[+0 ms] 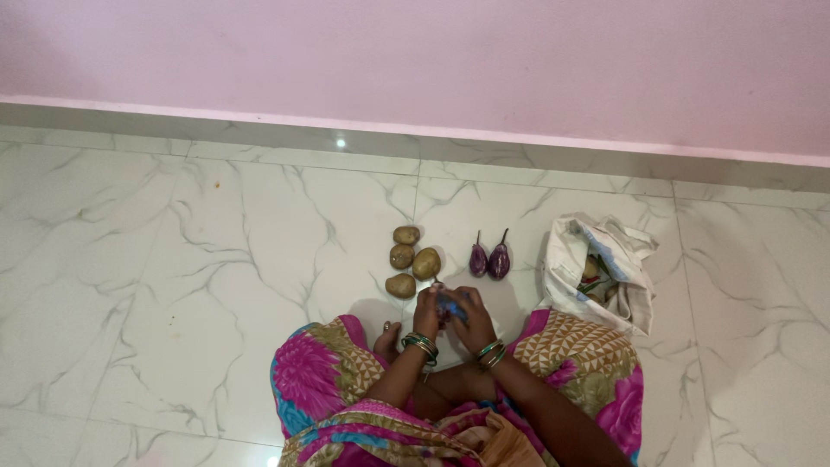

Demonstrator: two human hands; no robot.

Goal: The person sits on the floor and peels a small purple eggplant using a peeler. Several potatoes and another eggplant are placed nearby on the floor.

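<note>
Two hands (pixel 450 313) together, fingers curled round a small blue thing (pixel 450 304).

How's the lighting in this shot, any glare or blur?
Head view: soft, even light; a small bright glare spot on the marble floor near the wall; faint shadows beside the potatoes and eggplants; the hands, left hand and right hand, look slightly soft.
</note>
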